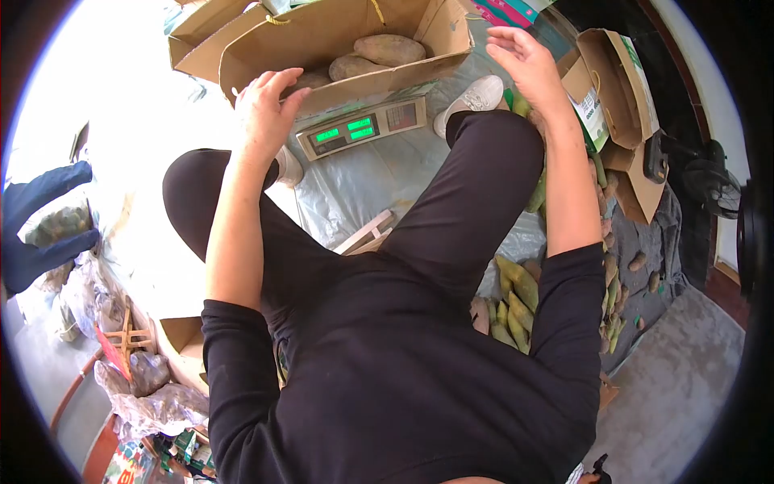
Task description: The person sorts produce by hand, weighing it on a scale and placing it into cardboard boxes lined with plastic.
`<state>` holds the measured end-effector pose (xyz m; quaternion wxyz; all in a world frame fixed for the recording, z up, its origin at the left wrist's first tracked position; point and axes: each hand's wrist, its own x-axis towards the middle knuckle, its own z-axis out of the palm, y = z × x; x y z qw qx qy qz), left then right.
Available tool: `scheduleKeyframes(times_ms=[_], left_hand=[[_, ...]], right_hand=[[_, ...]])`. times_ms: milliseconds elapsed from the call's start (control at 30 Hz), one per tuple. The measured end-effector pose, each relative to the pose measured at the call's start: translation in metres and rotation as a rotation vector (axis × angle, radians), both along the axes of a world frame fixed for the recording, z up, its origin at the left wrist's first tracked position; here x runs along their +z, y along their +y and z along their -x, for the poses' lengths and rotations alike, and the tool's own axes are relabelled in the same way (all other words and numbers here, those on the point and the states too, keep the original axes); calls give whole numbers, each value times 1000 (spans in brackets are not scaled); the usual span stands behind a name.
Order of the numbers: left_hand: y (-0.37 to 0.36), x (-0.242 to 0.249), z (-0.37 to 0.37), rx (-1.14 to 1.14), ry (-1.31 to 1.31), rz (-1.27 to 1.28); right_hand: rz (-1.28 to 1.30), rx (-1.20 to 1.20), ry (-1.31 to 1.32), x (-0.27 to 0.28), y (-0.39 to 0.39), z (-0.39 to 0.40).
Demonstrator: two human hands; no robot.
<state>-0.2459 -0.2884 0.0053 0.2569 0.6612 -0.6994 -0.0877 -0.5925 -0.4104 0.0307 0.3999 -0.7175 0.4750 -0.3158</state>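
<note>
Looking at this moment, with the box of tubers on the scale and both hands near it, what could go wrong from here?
1. The cardboard box overhangs the small digital scale, so it may tip if the left hand presses its front wall.
2. The tubers lie toward one side of the box, so the load may shift.
3. The right hand is open and holds nothing, so the far side has no support.
</note>
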Motion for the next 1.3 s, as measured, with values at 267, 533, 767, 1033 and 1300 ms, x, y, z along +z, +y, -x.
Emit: scheduleKeyframes(times_ms=[267, 533, 767, 1033, 1300], left_hand=[[7, 1, -4, 66, 51, 41], [6, -1, -1, 93, 77, 21], [3, -10, -1, 80, 197, -76], [0, -7, 7, 85, -20, -134], [-4, -9, 19, 160, -37, -177]], right_hand=[[-143, -248, -164, -22, 23, 47], [-309, -402, -203, -67, 50, 89], [-234, -527, -20, -158, 93, 124], [-531, -562, 316, -246, 185, 129], [-603, -837, 383, -300, 219, 203]])
